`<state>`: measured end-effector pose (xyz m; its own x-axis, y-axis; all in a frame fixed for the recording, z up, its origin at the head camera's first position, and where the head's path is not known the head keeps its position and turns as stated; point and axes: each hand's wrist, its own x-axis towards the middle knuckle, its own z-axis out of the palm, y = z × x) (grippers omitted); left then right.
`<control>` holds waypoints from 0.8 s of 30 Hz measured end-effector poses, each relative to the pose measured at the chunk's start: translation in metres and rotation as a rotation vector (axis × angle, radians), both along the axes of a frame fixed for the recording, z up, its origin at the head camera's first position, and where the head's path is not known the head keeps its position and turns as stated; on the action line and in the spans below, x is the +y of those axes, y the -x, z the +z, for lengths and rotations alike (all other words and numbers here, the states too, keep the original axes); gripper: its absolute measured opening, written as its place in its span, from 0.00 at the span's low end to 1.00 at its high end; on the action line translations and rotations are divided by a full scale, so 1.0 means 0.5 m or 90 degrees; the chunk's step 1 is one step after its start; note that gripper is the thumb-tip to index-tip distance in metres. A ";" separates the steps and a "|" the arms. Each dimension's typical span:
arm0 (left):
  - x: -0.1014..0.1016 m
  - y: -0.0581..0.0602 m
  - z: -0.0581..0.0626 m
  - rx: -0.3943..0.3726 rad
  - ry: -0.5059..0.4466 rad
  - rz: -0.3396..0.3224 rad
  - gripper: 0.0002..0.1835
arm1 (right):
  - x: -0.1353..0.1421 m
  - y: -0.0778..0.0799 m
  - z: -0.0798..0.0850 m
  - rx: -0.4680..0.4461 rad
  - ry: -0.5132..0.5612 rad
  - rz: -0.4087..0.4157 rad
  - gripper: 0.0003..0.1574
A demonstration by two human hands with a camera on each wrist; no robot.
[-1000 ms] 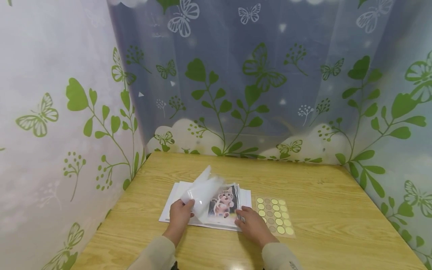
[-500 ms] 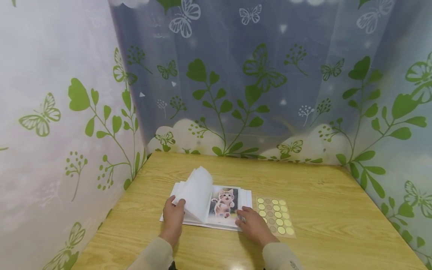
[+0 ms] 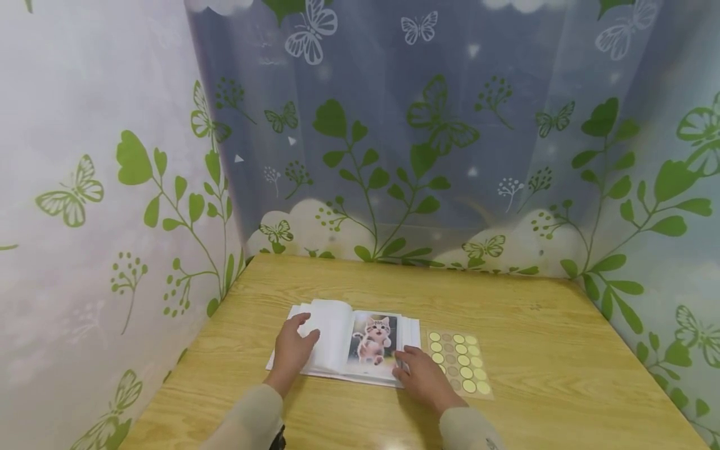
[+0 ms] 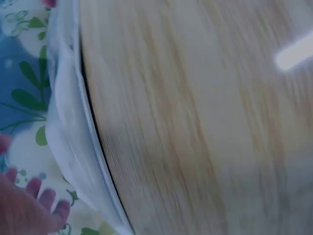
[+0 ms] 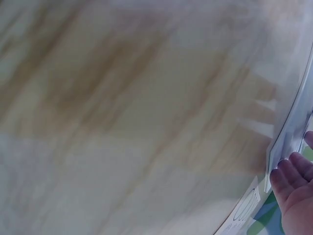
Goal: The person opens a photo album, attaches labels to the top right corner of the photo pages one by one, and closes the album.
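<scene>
An open photo album [image 3: 329, 347] with white pages lies on the table. Its right page shows a kitten picture [image 3: 374, 340]. Over the left page is my left hand [image 3: 294, 350], thumb and fingers spread apart with nothing between them. In the left wrist view, the left hand [image 4: 29, 208] shows spread fingers near the album's white pages [image 4: 73, 127]. My right hand [image 3: 424, 378] rests its fingertips at the album's right edge. Loosely extended fingers of the right hand [image 5: 296, 191] lie against that edge in the right wrist view.
A clear sheet of round yellow stickers [image 3: 462, 359] lies right of the album, close beside the right hand. The wooden table [image 3: 540, 350] is bounded by a patterned curtain [image 3: 388, 144] at the back and both sides.
My left hand has turned pages over to the left and let go of them. They have settled flatter, uncovering the kitten picture fully. The right hand has stayed at the right edge.
</scene>
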<state>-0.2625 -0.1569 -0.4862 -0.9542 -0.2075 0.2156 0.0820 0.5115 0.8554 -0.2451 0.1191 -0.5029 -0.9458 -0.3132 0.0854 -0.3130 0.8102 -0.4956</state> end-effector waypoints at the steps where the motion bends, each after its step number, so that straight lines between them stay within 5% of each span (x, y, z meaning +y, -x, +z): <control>1: 0.000 0.003 -0.005 0.000 0.041 -0.033 0.24 | 0.001 0.000 0.000 0.001 0.003 0.000 0.24; 5: -0.002 0.012 -0.018 0.002 0.203 -0.136 0.26 | 0.006 0.002 -0.002 0.020 0.008 -0.009 0.24; 9: -0.013 0.010 -0.027 -0.010 0.302 -0.157 0.25 | 0.013 0.005 -0.006 0.053 0.006 -0.015 0.27; 17: -0.035 -0.002 -0.035 -0.057 0.321 -0.138 0.27 | 0.010 0.006 0.003 0.032 -0.027 0.058 0.30; 24: -0.034 -0.008 -0.032 -0.083 0.316 -0.144 0.28 | 0.013 0.002 0.008 0.018 -0.036 0.065 0.29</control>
